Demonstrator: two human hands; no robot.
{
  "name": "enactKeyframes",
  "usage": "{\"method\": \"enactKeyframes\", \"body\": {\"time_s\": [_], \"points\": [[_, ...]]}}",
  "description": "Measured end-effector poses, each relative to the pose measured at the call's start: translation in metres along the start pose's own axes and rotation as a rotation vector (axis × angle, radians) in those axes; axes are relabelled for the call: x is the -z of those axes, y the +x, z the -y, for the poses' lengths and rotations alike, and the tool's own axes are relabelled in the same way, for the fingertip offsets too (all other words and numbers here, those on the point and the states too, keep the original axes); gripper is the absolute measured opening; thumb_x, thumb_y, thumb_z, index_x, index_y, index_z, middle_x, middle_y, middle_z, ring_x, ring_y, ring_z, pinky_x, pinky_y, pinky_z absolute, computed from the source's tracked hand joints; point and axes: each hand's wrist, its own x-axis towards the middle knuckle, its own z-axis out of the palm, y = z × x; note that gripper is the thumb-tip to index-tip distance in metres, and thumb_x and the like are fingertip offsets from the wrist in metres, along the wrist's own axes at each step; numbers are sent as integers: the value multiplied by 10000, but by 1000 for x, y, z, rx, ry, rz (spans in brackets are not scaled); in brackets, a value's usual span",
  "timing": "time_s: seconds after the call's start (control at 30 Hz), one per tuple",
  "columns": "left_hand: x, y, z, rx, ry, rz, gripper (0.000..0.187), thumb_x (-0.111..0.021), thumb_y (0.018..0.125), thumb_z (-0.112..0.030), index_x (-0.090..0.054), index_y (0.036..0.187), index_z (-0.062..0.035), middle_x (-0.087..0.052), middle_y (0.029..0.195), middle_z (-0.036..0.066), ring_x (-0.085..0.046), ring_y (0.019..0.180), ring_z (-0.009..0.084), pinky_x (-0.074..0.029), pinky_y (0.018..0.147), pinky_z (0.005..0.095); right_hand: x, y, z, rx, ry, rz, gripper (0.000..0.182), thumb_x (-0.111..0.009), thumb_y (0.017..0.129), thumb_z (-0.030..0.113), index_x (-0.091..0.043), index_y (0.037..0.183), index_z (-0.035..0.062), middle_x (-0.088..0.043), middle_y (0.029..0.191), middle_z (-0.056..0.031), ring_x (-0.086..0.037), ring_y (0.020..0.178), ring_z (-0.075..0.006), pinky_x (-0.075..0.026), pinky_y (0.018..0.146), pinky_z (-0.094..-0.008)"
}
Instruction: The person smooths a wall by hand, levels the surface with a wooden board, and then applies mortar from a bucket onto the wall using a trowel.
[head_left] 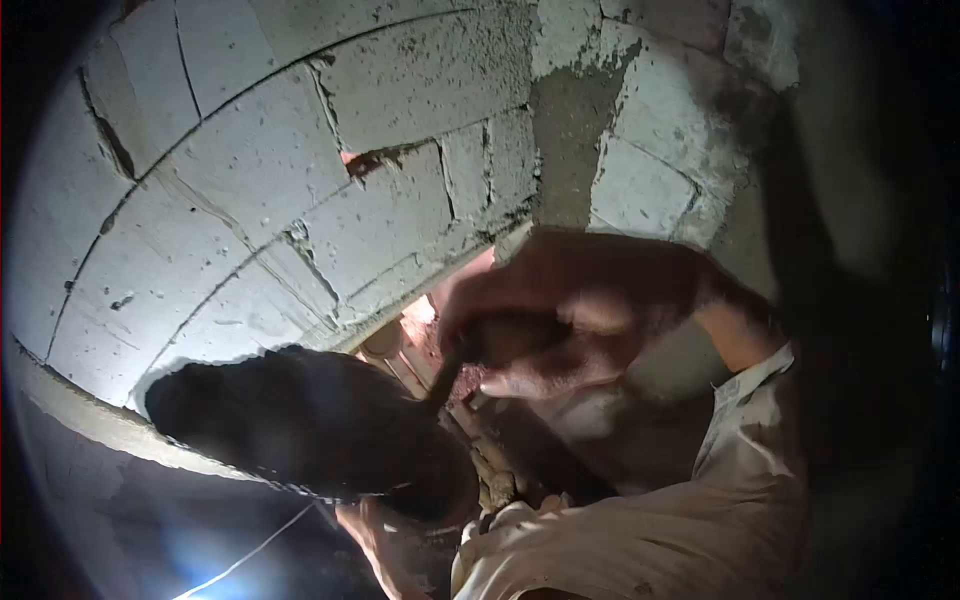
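Observation:
My right hand (590, 330) is closed round the dark handle of a trowel (438, 388), to the right of the middle of the view. A large dark load, apparently mortar (270, 410), lies at the trowel's left end. It shows almost in silhouette, with a rough upper edge, close in front of the pale block wall (400, 90). Below it, bare skin, apparently my left arm (375, 545), comes up from the bottom edge. The fingers there are hidden behind the dark mass.
The wall curves across the upper left, with open joints and a gap (375, 163) between blocks. A grey mortar strip (565, 145) runs down its corner. A pale garment (650, 540) fills the lower right. A thin pale line (250, 552) crosses the lower left beside a bright glare.

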Motion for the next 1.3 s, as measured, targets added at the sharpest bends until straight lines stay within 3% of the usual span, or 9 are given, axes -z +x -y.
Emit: {"method": "enactKeyframes", "body": {"time_s": [0.23, 0.27, 0.33, 0.43, 0.63, 0.87, 1.0, 1.1, 1.3], "points": [[47, -21, 5, 38, 83, -116, 379, -530, 715, -41, -698, 1047, 32, -620, 743, -7, -456, 571, 66, -354, 542, 211, 68, -59, -103, -350, 495, -283, 408, -658, 941, 282, -584, 1269, 52, -692, 971, -87, -631, 652, -142, -531, 580, -268], [65, -25, 20, 54, 99, -107, 379, -530, 715, -41, -698, 1047, 32, -620, 743, -7, -456, 571, 66, -354, 542, 211, 82, -84, -112, -502, 154, -702, 434, -658, 940, 314, -567, 1272, 50, -693, 954, -86, -645, 652, -137, -537, 563, -303], [73, -24, 39, 103, 102, -201, 418, -545, 723, -75, -686, 1094, 55, -657, 699, 56, -547, 575, 114, -464, 546, 294, 154, -129, -60, -840, -616, -651, 352, -601, 966, 336, -614, 1179, 57, -670, 1018, -31, -653, 793, -108, -539, 677, -301], [61, -22, 12, 101, 56, -102, 333, -532, 703, -21, -710, 979, 31, -623, 720, -5, -511, 623, 73, -391, 557, 244, 175, -165, 29, -660, -573, -1111, 485, -598, 967, 285, -489, 1390, 74, -612, 1259, -66, -611, 1035, -158, -512, 781, -264], [33, -6, 42, 116, 209, -91, 276, -569, 713, -93, -699, 932, 12, -560, 647, -10, -441, 553, 87, -373, 517, 291, 47, -224, 28, -970, -513, -951, 511, -634, 945, 275, -460, 1373, 59, -574, 1236, -114, -582, 1089, -209, -481, 865, -312], [-23, 3, -29, 35, 224, 104, 328, -604, 815, -193, -660, 1045, 33, -596, 782, 52, -476, 706, 107, -418, 649, 311, -310, -259, -156, -1145, 146, -241, 490, -669, 913, 229, -457, 1314, 44, -575, 1128, -148, -574, 1089, -255, -468, 907, -365], [-57, 18, -65, 88, 119, 276, 291, -609, 837, -111, -660, 1087, 29, -668, 885, 20, -555, 762, 84, -460, 684, 260, -321, -178, -118, -892, -58, -188, 161, -601, 887, 142, -572, 1030, 74, -570, 807, -19, -576, 897, -175, -430, 868, -417], [-89, 25, -76, 44, 10, 366, 412, -603, 799, -83, -647, 1198, 11, -660, 868, 45, -551, 751, 98, -471, 701, 273, -316, -134, -135, -905, -907, 474, 90, -570, 909, 166, -609, 937, 90, -572, 826, 12, -603, 863, -154, -423, 965, -338], [-141, 21, -117, -106, 176, 610, 389, -629, 727, -21, -687, 1107, 42, -578, 757, 8, -511, 705, 83, -441, 663, 242, -289, -135, -172, -775, -854, -57, 206, -673, 810, 108, -604, 998, 58, -667, 798, -136, -707, 701, -265, -554, 549, -392]]}}
